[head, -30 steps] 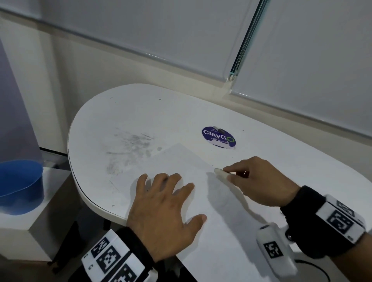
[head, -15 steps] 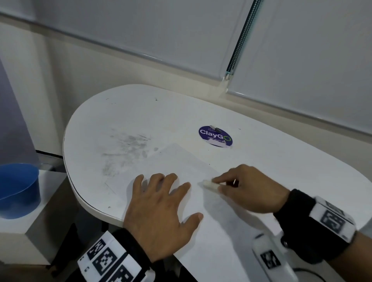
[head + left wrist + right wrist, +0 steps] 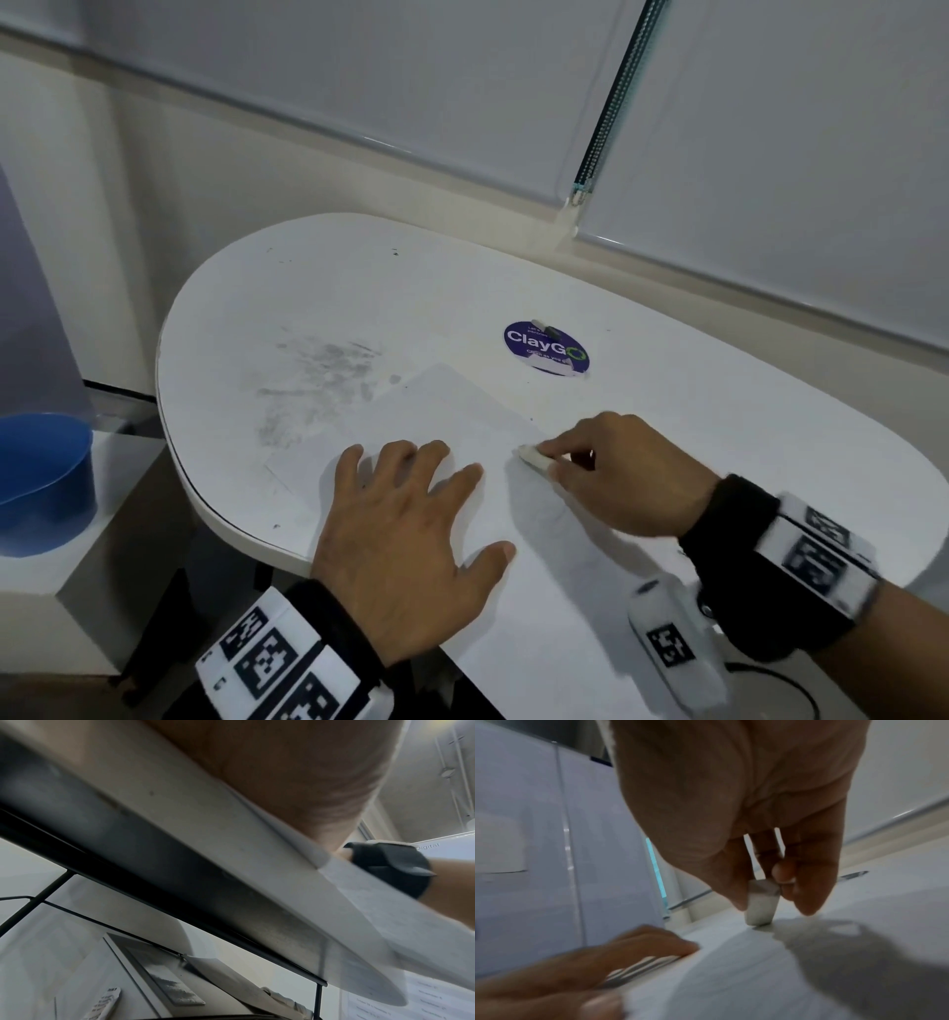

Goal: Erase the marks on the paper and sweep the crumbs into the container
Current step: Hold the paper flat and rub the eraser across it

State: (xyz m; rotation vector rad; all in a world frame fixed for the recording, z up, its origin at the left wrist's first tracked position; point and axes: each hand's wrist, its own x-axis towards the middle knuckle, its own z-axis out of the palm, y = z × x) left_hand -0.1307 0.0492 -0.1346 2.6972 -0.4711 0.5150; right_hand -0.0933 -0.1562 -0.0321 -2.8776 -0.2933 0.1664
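Note:
A white sheet of paper (image 3: 452,411) lies on the white table (image 3: 359,288), hanging over its near edge. My left hand (image 3: 411,519) lies flat on the sheet with fingers spread, holding it down. My right hand (image 3: 611,473) pinches a small white eraser (image 3: 534,456) between thumb and fingers, its tip pressed onto the paper near the right edge. The right wrist view shows the eraser (image 3: 761,902) standing on the sheet (image 3: 731,973) with the left hand's fingers (image 3: 639,945) beside it. The blue container (image 3: 43,483) stands on a low white stand left of the table.
Grey smudges (image 3: 318,380) mark the table left of the sheet. A round purple ClayGo sticker (image 3: 545,347) sits behind the paper. Window blinds (image 3: 411,77) with a bead chain (image 3: 611,97) rise behind the table. In the left wrist view the table edge (image 3: 205,845) fills the frame.
My right hand has slid the eraser leftward across the paper, closer to the left hand's fingers. The left hand stays flat on the sheet.

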